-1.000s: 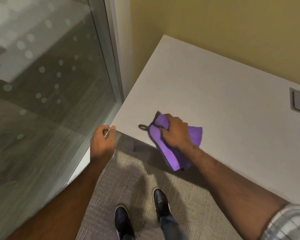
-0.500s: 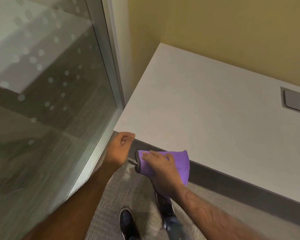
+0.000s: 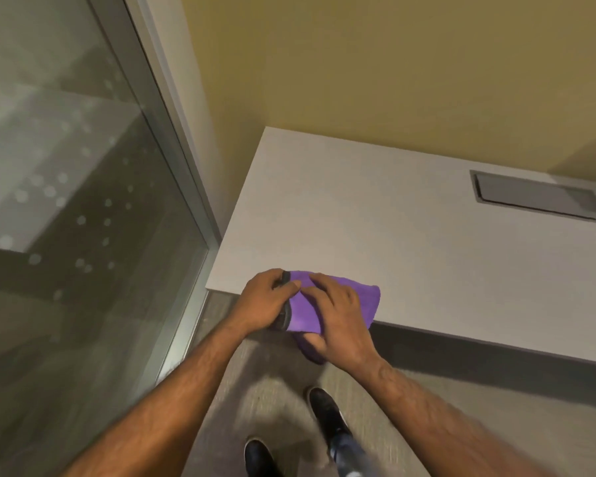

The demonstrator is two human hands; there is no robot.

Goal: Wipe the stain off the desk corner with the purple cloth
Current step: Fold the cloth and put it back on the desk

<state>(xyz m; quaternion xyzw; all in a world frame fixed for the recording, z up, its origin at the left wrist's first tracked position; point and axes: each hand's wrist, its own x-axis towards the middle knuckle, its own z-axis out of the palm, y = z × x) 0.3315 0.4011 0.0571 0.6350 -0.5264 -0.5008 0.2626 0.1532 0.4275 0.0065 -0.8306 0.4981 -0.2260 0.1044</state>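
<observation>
The purple cloth (image 3: 365, 299) with a dark edging is bunched at the front edge of the white desk (image 3: 375, 235), just right of its near left corner. Both hands hold it. My left hand (image 3: 267, 301) grips the cloth's dark-edged left end. My right hand (image 3: 334, 318) covers its middle, fingers spread over the top and thumb under the part that hangs off the desk edge. No stain shows on the desk surface around the cloth.
A glass partition (image 3: 66, 201) with a metal frame stands close to the left of the desk. A yellow wall (image 3: 393, 63) runs behind. A grey cable hatch (image 3: 537, 201) is set in the desk at the back right. My shoes (image 3: 327, 414) stand on carpet below.
The cloth came off the desk top, dropped below the front edge, and is back at the edge. My left hand moved right from the desk corner and took hold of the cloth's left end.
</observation>
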